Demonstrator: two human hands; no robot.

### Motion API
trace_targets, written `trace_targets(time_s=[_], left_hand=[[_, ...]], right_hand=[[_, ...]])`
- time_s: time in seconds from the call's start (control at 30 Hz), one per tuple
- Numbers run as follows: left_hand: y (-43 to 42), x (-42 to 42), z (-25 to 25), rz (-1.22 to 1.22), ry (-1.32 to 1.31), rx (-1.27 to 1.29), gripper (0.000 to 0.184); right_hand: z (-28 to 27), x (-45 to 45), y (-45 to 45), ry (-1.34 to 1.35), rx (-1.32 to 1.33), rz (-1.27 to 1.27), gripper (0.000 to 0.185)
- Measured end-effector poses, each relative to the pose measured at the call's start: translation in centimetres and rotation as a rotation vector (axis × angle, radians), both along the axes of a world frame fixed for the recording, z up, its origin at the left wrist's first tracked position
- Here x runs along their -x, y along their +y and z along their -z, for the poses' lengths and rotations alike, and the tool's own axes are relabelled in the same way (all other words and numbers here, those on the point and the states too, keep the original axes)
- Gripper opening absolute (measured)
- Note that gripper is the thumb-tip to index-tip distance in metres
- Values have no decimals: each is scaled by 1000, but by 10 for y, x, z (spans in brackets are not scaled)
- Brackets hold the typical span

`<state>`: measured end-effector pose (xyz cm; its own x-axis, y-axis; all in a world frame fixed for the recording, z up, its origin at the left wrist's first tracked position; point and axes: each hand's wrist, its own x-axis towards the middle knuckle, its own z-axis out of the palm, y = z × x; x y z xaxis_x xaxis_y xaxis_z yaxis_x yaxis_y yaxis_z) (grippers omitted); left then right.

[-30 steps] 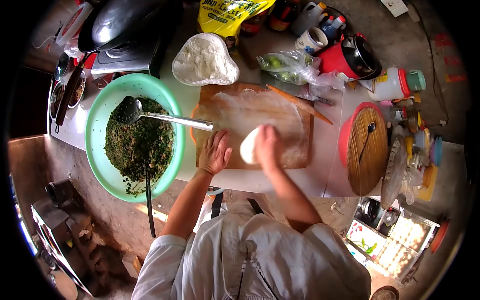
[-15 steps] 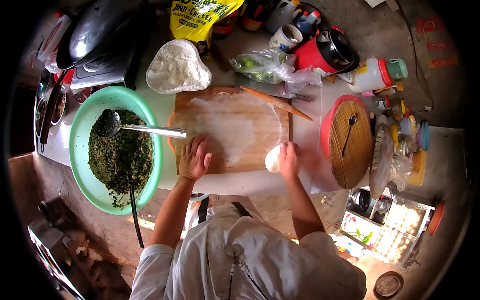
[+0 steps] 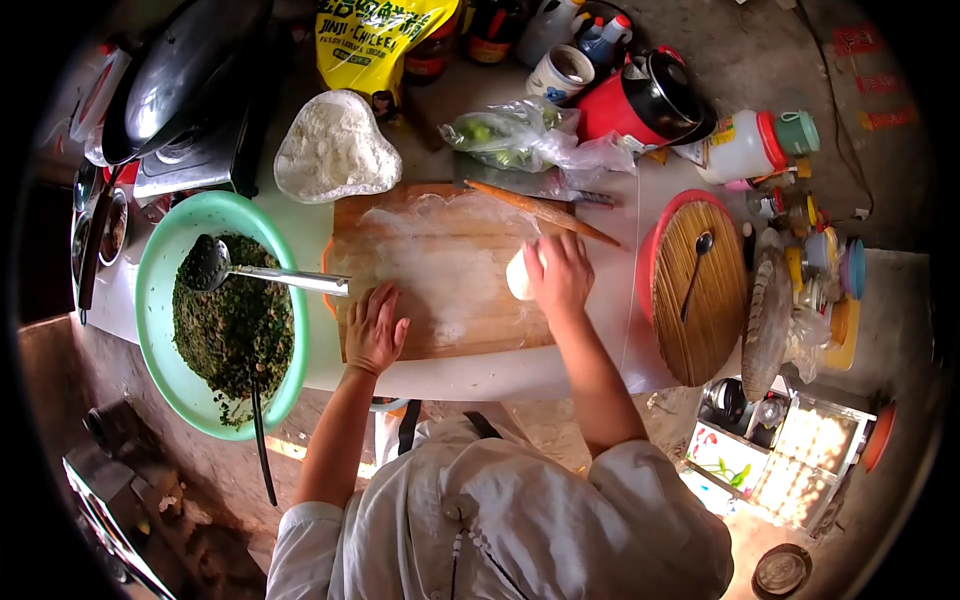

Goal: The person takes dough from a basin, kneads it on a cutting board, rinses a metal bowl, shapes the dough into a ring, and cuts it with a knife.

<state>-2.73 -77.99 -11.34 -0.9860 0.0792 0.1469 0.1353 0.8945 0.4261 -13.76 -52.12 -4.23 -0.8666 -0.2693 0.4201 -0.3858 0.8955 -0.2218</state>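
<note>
White cloth comes first: the loose shirt (image 3: 500, 500) of the person, both bare arms stretched forward over the worktop (image 3: 450, 383). Left hand (image 3: 374, 330) lies palm down on the near left edge of the wooden board (image 3: 440, 240), its fingers extended and slightly spread, gripping nothing that shows; the flat pose looks meant to steady the board. Right hand (image 3: 562, 277) has its thumb and fingers closed around one side of the white dough (image 3: 520, 274), over the right part of the board. Whether the dough rests on the wood or is lifted cannot be told. White powder dusts the board, presumably against sticking.

To the left, a pale green basin (image 3: 150, 320) carries a dark green chopped mixture (image 3: 235, 335). A ladle (image 3: 290, 278) rests with its bowl in that mixture and its handle across the rim, ending just beside the left hand, probably for easy reach. To the right, a spoon (image 3: 693, 275) lies on a slatted round lid (image 3: 680, 350).

Farther back, the rolling pin (image 3: 540, 211) slants over the board's far right corner, perhaps set aside to leave working room. Beyond are the flour (image 3: 340, 145) in its container, a clear bag (image 3: 520, 137) of something green, and a yellow packet (image 3: 375, 45).
</note>
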Motion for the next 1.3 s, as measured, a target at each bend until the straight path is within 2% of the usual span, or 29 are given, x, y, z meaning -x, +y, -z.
trace_targets(time_s=[0.07,0.13,0.17,0.2,0.27,0.3,0.33,0.37,0.43,0.5,0.53,0.6,0.63,0.67,0.73,0.77,0.8,0.87,0.9,0.97,1.0,1.03,1.13,1.23,1.3], left_hand=[[0,0,-1,-2,7,5,41],[0,2,-3,7,18,1,41],[0,3,-2,4,27,-1,41],[0,1,-2,7,29,6,41],[0,2,-2,8,34,13,41],[0,3,-3,5,35,13,42],[-1,0,-3,0,29,11,42],[0,1,-3,0,29,11,42],[-1,1,-3,3,35,0,42],[-1,1,-2,6,34,7,43],[-1,1,-3,4,36,11,43],[0,2,-3,5,40,4,44],[-1,1,-4,6,41,-5,44],[0,2,-5,6,42,-5,44],[-2,1,-6,8,37,-25,44],[-1,3,-6,8,38,-24,44],[-1,3,-6,8,38,-29,44],[-2,1,-6,9,40,-33,44],[-2,1,-5,8,43,-24,44],[-1,0,-5,10,51,-13,44],[-1,0,-6,6,53,-7,44],[-2,1,-6,7,56,0,43],[-2,2,-7,10,51,-27,43],[-2,2,-7,11,44,-42,42],[-2,2,-9,15,52,-37,42]], right_hand=[[25,-32,5,-88,-54,-56,18],[20,-36,7,-161,-7,-75,16],[30,-31,17,-325,141,-57,12],[41,-29,29,-324,140,-56,12],[60,-23,49,-708,475,-96,18],[56,-26,51,-690,354,-176,27],[48,-38,38,-548,-43,-161,34],[61,-40,39,-439,-159,-134,38],[49,-40,20,-338,-271,-103,43],[23,-28,-3,-221,1,78,50],[32,-21,-6,-217,-1,76,50],[55,-7,-8,-559,882,245,50],[36,3,15,-1123,1690,170,52],[33,3,14,-1126,1736,182,49],[28,-2,28,-779,741,102,49],[32,-4,28,-661,717,89,45],[35,-10,26,-664,716,88,45],[44,-21,20,-454,518,326,40],[25,-24,-1,-694,541,497,34],[70,-50,-16,-364,230,323,25],[67,-57,-25,-390,207,245,18],[42,-73,-34,-268,82,-9,16],[43,-86,-27,-125,36,-58,19],[50,-69,-19,-254,47,59,22],[53,-55,-27,-432,33,275,26]])
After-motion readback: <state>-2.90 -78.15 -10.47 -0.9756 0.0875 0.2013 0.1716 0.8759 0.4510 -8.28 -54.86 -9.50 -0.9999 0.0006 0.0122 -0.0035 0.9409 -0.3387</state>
